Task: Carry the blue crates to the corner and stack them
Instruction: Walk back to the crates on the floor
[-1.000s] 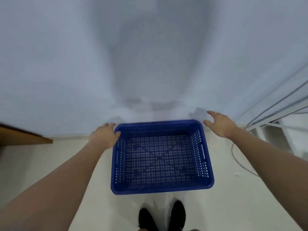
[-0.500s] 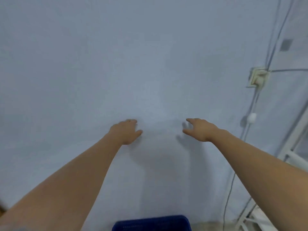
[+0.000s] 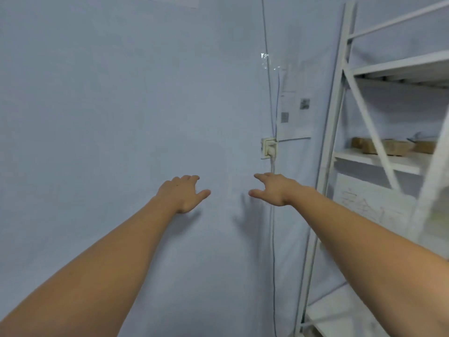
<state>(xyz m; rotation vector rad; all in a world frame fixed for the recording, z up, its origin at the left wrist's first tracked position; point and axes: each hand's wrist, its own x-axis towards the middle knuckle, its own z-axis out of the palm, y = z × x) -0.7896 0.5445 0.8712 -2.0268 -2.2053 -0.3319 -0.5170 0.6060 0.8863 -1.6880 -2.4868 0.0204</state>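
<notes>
No blue crate shows in the head view at this moment. My left hand (image 3: 183,193) is stretched out in front of a pale blue wall, palm down, fingers apart, holding nothing. My right hand (image 3: 273,189) reaches forward beside it, a little to the right, also empty with fingers spread. Both bare forearms run in from the lower corners of the frame.
A pale blue wall (image 3: 109,117) fills the view ahead. A wall socket with a plug (image 3: 269,148) and a hanging cable (image 3: 273,251) sit right of centre. A white metal shelving rack (image 3: 379,156) stands at the right, with brown blocks (image 3: 388,146) on one shelf.
The view has tilted up from the floor, so the blue crate that lay below my hands has dropped out of frame. Both hands stay empty and have drawn closer together; the rack has come into view.
</notes>
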